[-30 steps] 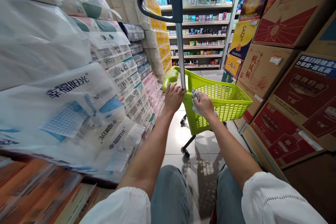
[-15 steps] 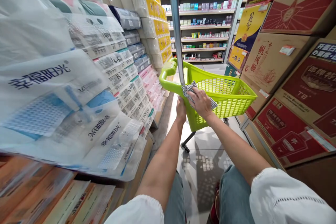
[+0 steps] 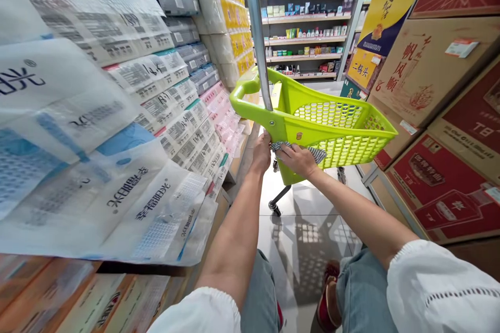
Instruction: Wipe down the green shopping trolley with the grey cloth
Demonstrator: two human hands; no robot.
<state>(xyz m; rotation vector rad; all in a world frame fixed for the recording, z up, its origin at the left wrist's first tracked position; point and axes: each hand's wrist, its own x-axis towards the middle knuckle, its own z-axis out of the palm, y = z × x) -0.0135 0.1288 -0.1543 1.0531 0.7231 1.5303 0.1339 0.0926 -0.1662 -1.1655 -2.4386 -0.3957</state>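
A lime-green shopping basket cart (image 3: 339, 138) with perforated sides stands in front of me, a grey metal pole (image 3: 260, 36) rising from its near left end. My right hand (image 3: 297, 160) presses a striped grey-and-white cloth (image 3: 318, 154) against the lower side of the basket, below a small round sticker. At the near left edge of the cart, my left hand (image 3: 261, 153) is closed on the green frame, beside one end of the cloth.
Plastic-wrapped paper packs (image 3: 172, 104) are stacked on the left. Red and brown cartons (image 3: 437, 187) line the right side. Shelves (image 3: 308, 18) with small boxes stand at the back. A caster wheel (image 3: 274, 209) rests on the tiled floor.
My right hand and the cloth have moved down from the base of the pole to the basket's lower side. The view has shifted, and the cart's handle has left the frame.
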